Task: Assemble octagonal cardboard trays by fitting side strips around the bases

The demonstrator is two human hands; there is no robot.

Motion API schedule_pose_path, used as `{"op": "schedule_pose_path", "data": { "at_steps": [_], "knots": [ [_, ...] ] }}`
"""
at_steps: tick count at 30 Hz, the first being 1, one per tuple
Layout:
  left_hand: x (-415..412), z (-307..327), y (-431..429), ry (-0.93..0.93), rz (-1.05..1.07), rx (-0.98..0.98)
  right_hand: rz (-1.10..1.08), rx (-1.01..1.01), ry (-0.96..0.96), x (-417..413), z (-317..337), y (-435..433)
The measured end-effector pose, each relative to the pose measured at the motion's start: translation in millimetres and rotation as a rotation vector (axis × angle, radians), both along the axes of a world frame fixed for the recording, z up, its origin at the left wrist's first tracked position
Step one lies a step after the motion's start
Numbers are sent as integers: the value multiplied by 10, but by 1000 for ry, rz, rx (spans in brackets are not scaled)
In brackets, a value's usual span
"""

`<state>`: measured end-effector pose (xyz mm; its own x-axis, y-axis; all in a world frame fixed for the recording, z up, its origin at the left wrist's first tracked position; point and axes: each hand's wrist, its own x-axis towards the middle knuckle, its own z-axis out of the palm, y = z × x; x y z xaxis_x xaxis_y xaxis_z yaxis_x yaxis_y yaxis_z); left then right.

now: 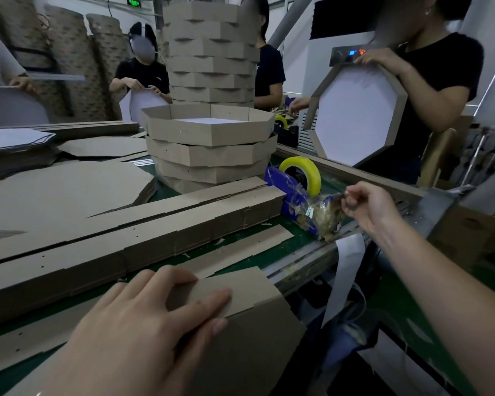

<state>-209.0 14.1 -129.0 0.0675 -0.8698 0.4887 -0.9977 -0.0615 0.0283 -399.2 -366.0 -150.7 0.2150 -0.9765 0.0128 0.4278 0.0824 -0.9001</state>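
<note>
Fingers [200,304] of the left hand [132,332] are laid out straight and a bit spread, pressed flat on a folded cardboard piece [255,338] at the near edge of the green table [303,241]. It's probably being pinned so it can't slide while tape gets fetched. Fingertips [350,200] of the right hand [369,207] are pinched on the loose tape end [337,198], so a length for a joint looks about to be pulled.

Biggest thing around: a tall stack of finished trays [212,52] is parked at the back, out of the work zone. A shorter stack [209,150] is kept mid-table. Its top tray sits mouth up, and only a white base can be seen inside.

Long side strips [126,232] are piled flat across the table between the left hand and the shorter stack, likely for an easy reach. Flat base sheets [55,190] are spread to the left.

Across the table, one tray [357,115] is held on edge by another person, white inside shown, nothing in it.

Just beside the strip ends, a blue tape dispenser [289,195] is set, with a yellow tape roll [300,172] loaded in it.
</note>
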Motion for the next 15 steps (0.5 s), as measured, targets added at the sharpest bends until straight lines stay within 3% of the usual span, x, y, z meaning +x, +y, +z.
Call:
{"op": "schedule_pose_path", "data": {
  "at_steps": [4,11,15],
  "knots": [
    [1,1,2,-3,6,1,-48,1,-148,20,-133,56],
    [6,-17,-12,-16,-3,-15,-107,1,-168,36,-229,71],
    [-5,-14,-13,-11,-6,-20,-176,-15,5,31,-258,86]
  ]
}}
